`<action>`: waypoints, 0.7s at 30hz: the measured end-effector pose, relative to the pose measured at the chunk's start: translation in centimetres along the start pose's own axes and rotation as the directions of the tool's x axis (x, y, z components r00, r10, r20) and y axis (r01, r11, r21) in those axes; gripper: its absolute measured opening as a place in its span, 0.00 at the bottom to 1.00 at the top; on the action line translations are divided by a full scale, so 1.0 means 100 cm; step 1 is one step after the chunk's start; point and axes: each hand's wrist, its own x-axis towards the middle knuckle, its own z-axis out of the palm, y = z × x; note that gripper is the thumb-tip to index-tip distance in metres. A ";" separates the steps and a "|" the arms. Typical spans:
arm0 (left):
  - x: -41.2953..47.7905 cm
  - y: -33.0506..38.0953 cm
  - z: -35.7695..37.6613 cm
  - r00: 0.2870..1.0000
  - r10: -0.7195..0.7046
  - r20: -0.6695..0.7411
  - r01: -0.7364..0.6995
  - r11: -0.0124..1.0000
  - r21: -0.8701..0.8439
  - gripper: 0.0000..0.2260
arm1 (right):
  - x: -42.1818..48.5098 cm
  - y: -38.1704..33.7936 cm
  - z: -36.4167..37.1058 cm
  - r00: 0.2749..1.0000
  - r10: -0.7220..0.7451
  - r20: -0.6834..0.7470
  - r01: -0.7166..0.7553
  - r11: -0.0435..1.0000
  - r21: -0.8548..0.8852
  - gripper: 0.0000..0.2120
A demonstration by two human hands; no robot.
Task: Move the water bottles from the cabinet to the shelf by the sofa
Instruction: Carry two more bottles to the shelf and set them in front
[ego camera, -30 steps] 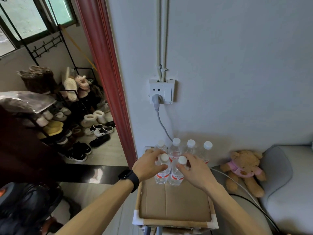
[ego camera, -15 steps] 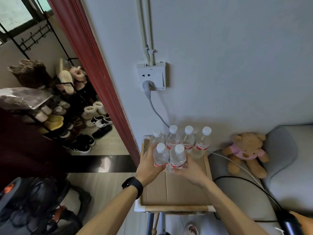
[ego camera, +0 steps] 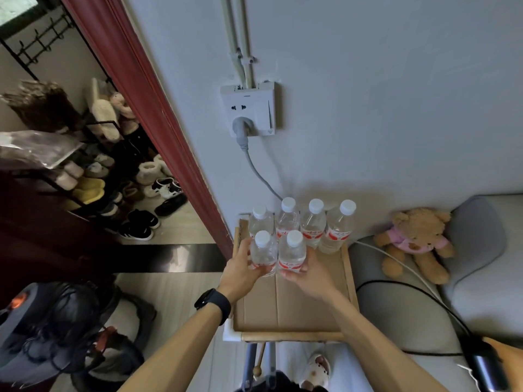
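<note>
Several clear water bottles with white caps and red labels stand on the cardboard-lined wooden shelf (ego camera: 348,278) against the wall. A back row of bottles (ego camera: 312,224) lines the wall side. In front stand two more: my left hand (ego camera: 240,268) is wrapped around the left front bottle (ego camera: 263,251), and my right hand (ego camera: 307,274) is wrapped around the right front bottle (ego camera: 292,254). Both front bottles are upright with their bases on or just at the cardboard; I cannot tell if they rest fully. A black watch (ego camera: 212,304) is on my left wrist.
A grey sofa (ego camera: 481,292) with a teddy bear (ego camera: 416,241) sits right of the shelf. Cables run from a wall socket (ego camera: 249,113) across the sofa arm. A red door frame (ego camera: 158,114), a shoe rack (ego camera: 99,171) and a fan (ego camera: 56,329) are at left.
The view has tilted down and closer to the shelf. Both hands have slid from the bottle tops down onto the bodies of the two front bottles, which now stand lower on the shelf.
</note>
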 end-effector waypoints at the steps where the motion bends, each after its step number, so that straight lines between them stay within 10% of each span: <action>1: 0.001 -0.001 -0.001 1.000 0.002 0.009 -0.002 1.000 -0.002 0.38 | 0.001 0.001 0.001 1.000 0.014 -0.002 -0.014 1.000 0.004 0.39; 14: -0.002 -0.008 0.003 0.998 0.000 -0.065 -0.006 0.997 -0.081 0.43 | 0.001 -0.001 0.013 0.999 -0.007 -0.044 0.010 0.998 0.070 0.36; 21: 0.008 -0.015 0.006 0.998 0.024 -0.064 -0.020 0.998 0.059 0.28 | 0.001 -0.003 0.016 0.998 0.017 -0.065 -0.012 0.997 0.077 0.28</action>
